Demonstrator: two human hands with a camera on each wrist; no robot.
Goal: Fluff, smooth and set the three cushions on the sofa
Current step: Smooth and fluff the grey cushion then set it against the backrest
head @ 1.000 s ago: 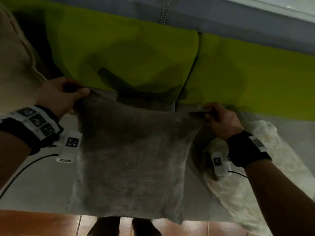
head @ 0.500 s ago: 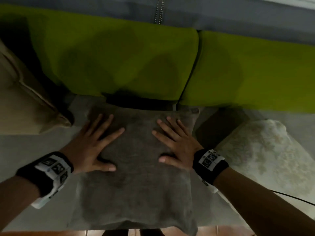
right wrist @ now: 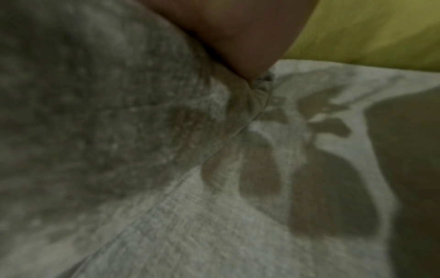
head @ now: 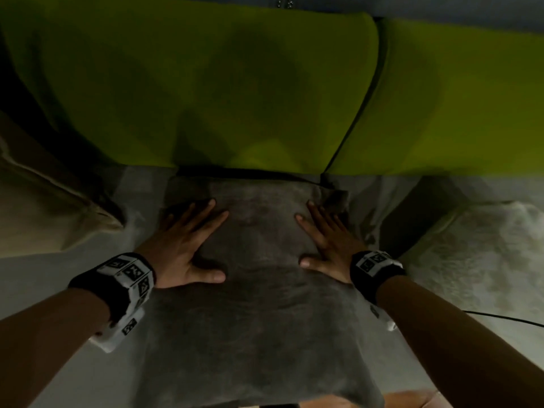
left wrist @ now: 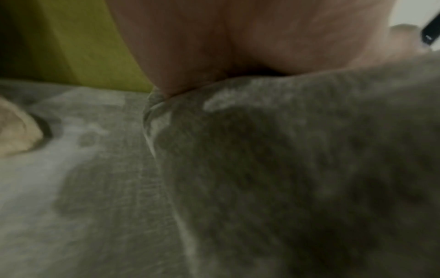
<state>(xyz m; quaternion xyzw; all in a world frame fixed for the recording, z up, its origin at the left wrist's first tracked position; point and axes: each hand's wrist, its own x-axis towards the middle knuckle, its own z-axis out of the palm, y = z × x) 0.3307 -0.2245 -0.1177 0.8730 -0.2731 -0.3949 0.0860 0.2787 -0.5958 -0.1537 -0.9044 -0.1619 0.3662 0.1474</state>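
A grey cushion (head: 259, 290) lies flat on the grey sofa seat (head: 73, 290), its far edge against the green backrest (head: 206, 83). My left hand (head: 188, 240) presses flat on its far left part, fingers spread and straight. My right hand (head: 326, 240) presses flat on its far right part the same way. The left wrist view shows the palm (left wrist: 238, 37) on the grey cushion (left wrist: 285, 169). In the right wrist view the palm (right wrist: 238, 28) sits on the grey cushion (right wrist: 95, 112) near its edge. A beige cushion (head: 38, 207) lies at the left. A cream patterned cushion (head: 485, 275) lies at the right.
The green backrest has two pads with a seam (head: 353, 113) between them. A thin black cable (head: 506, 319) runs over the seat at the right. A strip of brown floor (head: 418, 400) shows below the seat's front edge.
A second ago both hands held the grey cushion up by its top corners. It was then laid flat, and both flat hands have since slid outward toward its far corners.
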